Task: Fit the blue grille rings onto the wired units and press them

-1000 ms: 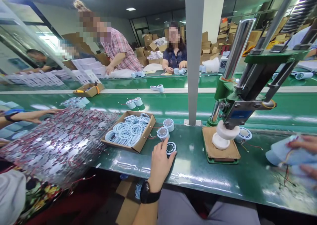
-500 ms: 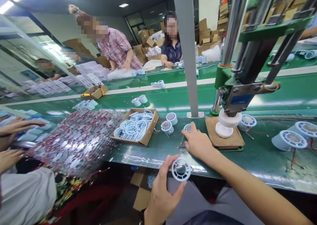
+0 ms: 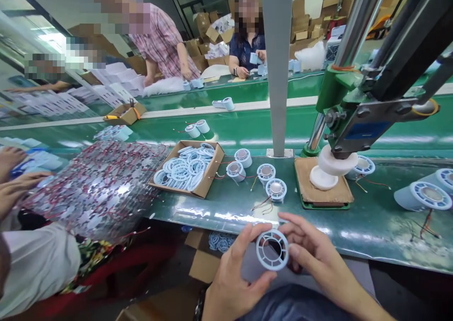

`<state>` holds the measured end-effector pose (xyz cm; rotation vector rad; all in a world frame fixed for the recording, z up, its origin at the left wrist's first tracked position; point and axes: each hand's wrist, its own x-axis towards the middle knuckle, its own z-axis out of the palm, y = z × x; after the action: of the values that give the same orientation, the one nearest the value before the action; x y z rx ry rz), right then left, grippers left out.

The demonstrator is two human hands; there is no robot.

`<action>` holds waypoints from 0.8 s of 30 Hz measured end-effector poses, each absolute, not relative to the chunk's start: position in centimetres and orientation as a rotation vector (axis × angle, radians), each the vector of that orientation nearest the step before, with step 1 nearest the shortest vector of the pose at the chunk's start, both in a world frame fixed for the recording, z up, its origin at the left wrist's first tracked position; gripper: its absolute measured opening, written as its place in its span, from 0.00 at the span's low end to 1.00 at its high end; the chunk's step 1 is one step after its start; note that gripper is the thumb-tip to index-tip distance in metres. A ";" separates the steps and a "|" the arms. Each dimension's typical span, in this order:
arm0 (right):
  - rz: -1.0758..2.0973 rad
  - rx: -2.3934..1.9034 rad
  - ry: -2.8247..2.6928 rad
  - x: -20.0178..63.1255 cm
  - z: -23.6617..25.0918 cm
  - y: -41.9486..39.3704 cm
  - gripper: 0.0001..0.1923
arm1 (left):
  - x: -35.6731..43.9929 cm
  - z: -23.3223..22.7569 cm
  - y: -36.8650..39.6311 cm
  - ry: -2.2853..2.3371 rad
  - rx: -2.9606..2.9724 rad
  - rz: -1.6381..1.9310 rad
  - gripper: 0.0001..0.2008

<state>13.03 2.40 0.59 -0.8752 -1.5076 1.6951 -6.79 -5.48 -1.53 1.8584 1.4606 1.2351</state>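
A light blue spoked plastic ring (image 3: 260, 251) is held up above my lap, its flat face towards me. My left hand (image 3: 231, 269) grips its left edge between thumb and fingers. Close by the ring's right edge is my right hand (image 3: 314, 255), index finger stretched out and the other fingers loosely bent; whether it touches the ring I cannot tell. Just beyond my hands, two light blue round housings with grey centres stand on the green bench: a nearer one (image 3: 276, 190) with wires trailing forward and another housing (image 3: 266, 172) behind it.
A cardboard box (image 3: 203, 191) of similar rings is left of the housings. A press (image 3: 364, 127) with white round pads stands right over a brown board (image 3: 304, 170). More housings (image 3: 423, 196) sit far right. A wire-covered sheet (image 3: 106, 189) and a co-worker's hands (image 3: 21, 184) are left.
My right hand has left the housing on the bench and come back beside the ring. The ring stays in my left hand, shifted slightly right in view. The camera view has shifted.
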 end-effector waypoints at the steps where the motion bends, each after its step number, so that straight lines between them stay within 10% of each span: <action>1: 1.855 -0.856 -1.351 13.0 0.5 1.8 0.25 | -6.6 -1.5 -5.3 1.423 1.818 1.241 0.46; 24: 1.939 -0.864 -1.037 13.2 0.8 0.2 0.22 | -2.1 1.4 -5.5 1.330 0.794 1.388 0.27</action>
<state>13.24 0.16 0.84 -0.8644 -1.0367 1.9388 -2.14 -5.54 1.43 0.7943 1.3301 1.3878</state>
